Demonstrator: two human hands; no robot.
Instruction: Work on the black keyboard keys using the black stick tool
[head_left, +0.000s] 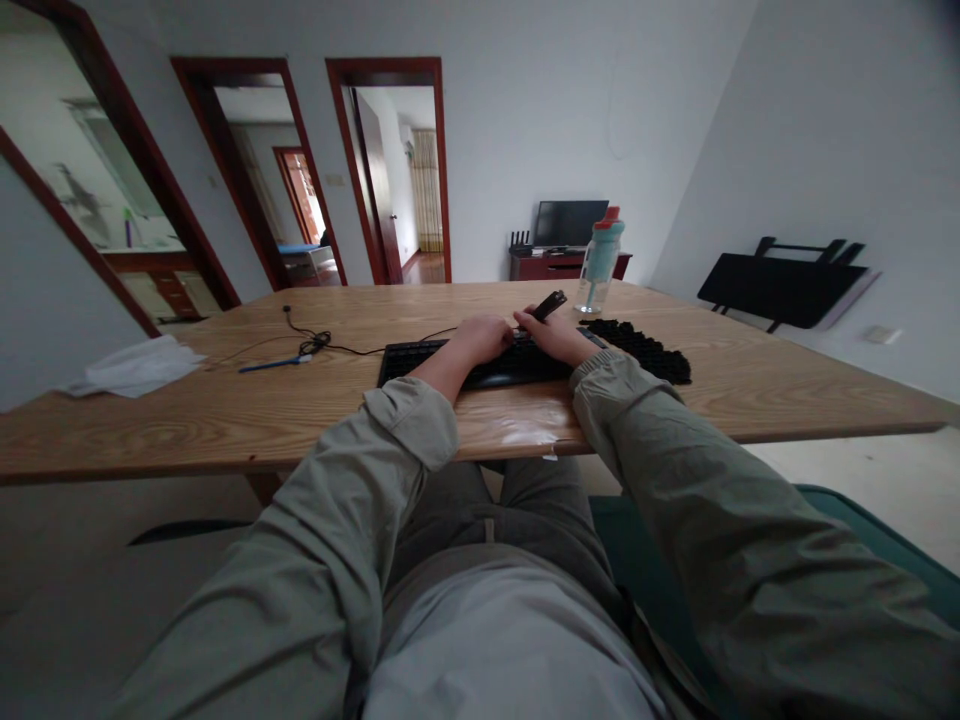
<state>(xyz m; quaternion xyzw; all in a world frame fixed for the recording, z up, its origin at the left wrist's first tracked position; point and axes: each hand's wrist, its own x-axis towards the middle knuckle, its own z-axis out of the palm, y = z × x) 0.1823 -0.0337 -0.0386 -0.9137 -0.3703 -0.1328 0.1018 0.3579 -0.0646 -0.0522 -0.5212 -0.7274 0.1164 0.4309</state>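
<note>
A black keyboard (pixel 405 357) lies on the wooden table in front of me, its cable running off to the left. My right hand (pixel 556 336) is above the keyboard's right half, closed around a dark stick-shaped tool (pixel 551 304) that points up and to the right. What kind of tool it is does not show clearly. Close beside it, my left hand (pixel 484 341) has its fingers curled in over the keys, and whatever is in them is hidden. Right of the keyboard is a bumpy black heap of small pieces (pixel 645 350), perhaps loose keycaps.
A water bottle (pixel 600 262) with a red top stands behind the black heap. To the left are the coiled cable (pixel 319 342), a blue thin brush-like stick (pixel 268 366) and crumpled white plastic (pixel 142 364). Clear tape (pixel 525 425) lies near the edge of the table (pixel 787 395).
</note>
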